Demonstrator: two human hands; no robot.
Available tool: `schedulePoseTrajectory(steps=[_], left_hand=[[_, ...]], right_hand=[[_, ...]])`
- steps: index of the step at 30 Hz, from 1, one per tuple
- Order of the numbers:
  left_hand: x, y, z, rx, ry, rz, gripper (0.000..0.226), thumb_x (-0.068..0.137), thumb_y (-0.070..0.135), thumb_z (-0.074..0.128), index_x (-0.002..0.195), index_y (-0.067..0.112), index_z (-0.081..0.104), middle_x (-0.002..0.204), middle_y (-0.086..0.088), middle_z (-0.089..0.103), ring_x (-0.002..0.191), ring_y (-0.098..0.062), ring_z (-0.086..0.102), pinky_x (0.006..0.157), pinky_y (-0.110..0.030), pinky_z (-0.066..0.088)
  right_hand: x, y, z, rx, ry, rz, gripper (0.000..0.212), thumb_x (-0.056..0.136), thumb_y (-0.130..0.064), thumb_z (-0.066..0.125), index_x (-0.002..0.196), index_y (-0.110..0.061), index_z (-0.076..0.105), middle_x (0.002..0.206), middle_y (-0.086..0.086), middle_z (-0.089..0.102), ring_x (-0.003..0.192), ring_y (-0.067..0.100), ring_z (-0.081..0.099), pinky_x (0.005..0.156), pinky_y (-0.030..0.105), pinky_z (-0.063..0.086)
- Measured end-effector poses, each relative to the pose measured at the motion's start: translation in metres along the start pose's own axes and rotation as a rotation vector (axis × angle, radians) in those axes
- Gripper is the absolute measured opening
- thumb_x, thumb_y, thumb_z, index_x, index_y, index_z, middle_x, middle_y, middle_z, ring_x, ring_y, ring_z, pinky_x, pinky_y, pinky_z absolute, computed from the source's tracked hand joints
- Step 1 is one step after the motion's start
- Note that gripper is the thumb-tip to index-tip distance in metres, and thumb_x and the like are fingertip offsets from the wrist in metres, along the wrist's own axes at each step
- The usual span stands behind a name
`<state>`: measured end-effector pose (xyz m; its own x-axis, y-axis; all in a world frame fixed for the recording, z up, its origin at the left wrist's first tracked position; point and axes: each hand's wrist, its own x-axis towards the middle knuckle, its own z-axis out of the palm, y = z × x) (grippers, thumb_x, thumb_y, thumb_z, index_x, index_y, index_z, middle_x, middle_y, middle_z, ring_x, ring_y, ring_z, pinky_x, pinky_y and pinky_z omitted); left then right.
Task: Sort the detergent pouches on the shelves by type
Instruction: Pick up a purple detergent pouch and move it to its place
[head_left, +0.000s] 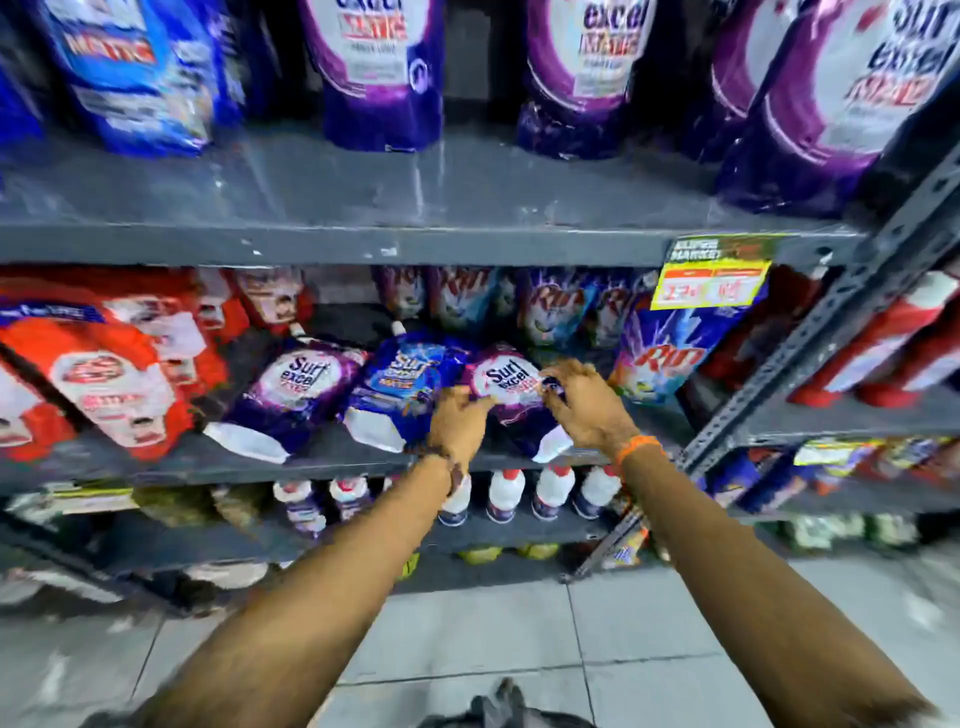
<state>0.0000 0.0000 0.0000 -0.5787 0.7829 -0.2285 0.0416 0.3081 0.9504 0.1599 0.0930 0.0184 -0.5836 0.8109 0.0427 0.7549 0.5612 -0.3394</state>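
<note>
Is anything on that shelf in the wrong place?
Yes. A blue pouch lies between two purple pouches on the middle shelf. All three are lying down, not upright, and both hands grip the right purple one.

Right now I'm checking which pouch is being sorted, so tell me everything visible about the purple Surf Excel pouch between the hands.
The purple Surf Excel pouch is glossy soft plastic with a white oval label and a white corner at its lower end. It lies tilted back on the middle shelf, beside a blue pouch. The left hand grips its left edge, the right hand its right side.
</note>
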Motion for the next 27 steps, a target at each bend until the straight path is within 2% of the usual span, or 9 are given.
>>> schedulePoseTrajectory(steps=[2,7,9,12,17,21,24,26,27], left_hand=[[0.007,0.008,0.015,-0.132,0.005,-0.166,0.034,0.089,0.005,0.065,0.120,-0.008,0.065,0.123,-0.028,0.066,0.109,-0.031,0.064,0.089,-0.035,0.047],[0.027,0.009,0.042,-0.406,0.108,-0.389,0.045,0.093,0.008,0.061,0.136,0.001,0.055,0.142,-0.022,0.056,0.118,-0.025,0.059,0.110,-0.046,0.043],[0.033,0.007,0.049,-0.457,0.147,-0.440,0.046,0.091,0.006,0.063,0.137,0.002,0.054,0.137,-0.016,0.060,0.119,-0.028,0.061,0.103,-0.047,0.050],[0.041,0.003,0.054,-0.420,0.130,-0.513,0.044,0.089,0.006,0.067,0.131,0.005,0.056,0.123,-0.013,0.065,0.100,-0.026,0.062,0.071,-0.038,0.054],[0.050,-0.001,0.046,-0.268,-0.055,-0.560,0.043,0.084,-0.009,0.062,0.126,0.000,0.061,0.124,-0.023,0.068,0.113,-0.037,0.066,0.100,-0.055,0.052],[0.039,-0.008,0.042,-0.280,-0.187,-0.507,0.054,0.081,-0.017,0.062,0.131,0.005,0.056,0.125,-0.023,0.067,0.115,-0.040,0.065,0.099,-0.061,0.050],[0.038,-0.010,0.045,-0.332,-0.161,-0.386,0.065,0.072,-0.023,0.064,0.123,0.017,0.056,0.114,-0.013,0.071,0.106,-0.035,0.068,0.077,-0.051,0.061],[0.040,-0.006,0.046,-0.313,-0.148,-0.268,0.071,0.068,-0.025,0.065,0.112,0.031,0.057,0.110,-0.006,0.070,0.099,-0.024,0.069,0.065,-0.038,0.062],[0.042,-0.001,0.045,-0.290,-0.159,-0.204,0.075,0.068,-0.025,0.065,0.111,0.036,0.056,0.114,-0.007,0.070,0.102,-0.024,0.069,0.070,-0.040,0.062]], right_hand=[[0.019,0.012,0.004,-0.037,-0.123,0.062,0.045,0.102,-0.032,0.048,0.142,-0.010,0.050,0.147,0.019,0.049,0.136,0.039,0.043,0.111,0.046,0.038],[0.059,0.034,0.019,0.115,-0.244,0.216,0.053,0.102,-0.032,0.050,0.143,0.002,0.042,0.145,0.028,0.049,0.133,0.044,0.049,0.108,0.043,0.041],[0.064,0.038,0.026,0.183,-0.313,0.266,0.059,0.101,-0.037,0.054,0.141,0.004,0.044,0.146,0.027,0.050,0.131,0.043,0.052,0.103,0.040,0.043],[0.067,0.048,0.034,0.326,-0.329,0.364,0.067,0.087,-0.043,0.073,0.132,0.001,0.051,0.135,0.018,0.057,0.118,0.034,0.058,0.093,0.036,0.047],[0.050,0.062,0.034,0.954,-0.519,0.567,0.051,0.075,-0.007,0.083,0.124,-0.004,0.068,0.122,0.015,0.073,0.116,0.033,0.068,0.105,0.049,0.053],[0.024,0.062,0.031,1.073,-0.574,0.488,0.053,0.076,0.008,0.079,0.124,-0.007,0.063,0.120,0.012,0.074,0.111,0.026,0.068,0.080,0.031,0.059],[0.010,0.066,0.030,1.014,-0.486,0.401,0.067,0.074,0.013,0.078,0.131,-0.006,0.050,0.116,0.005,0.071,0.102,0.017,0.067,0.063,0.017,0.056],[0.005,0.070,0.031,1.033,-0.332,0.372,0.082,0.066,0.017,0.082,0.135,-0.005,0.043,0.122,0.008,0.068,0.111,0.021,0.066,0.080,0.028,0.061],[0.006,0.070,0.028,1.034,-0.260,0.338,0.089,0.063,0.017,0.084,0.138,-0.007,0.042,0.127,0.009,0.066,0.116,0.021,0.065,0.092,0.037,0.059]])
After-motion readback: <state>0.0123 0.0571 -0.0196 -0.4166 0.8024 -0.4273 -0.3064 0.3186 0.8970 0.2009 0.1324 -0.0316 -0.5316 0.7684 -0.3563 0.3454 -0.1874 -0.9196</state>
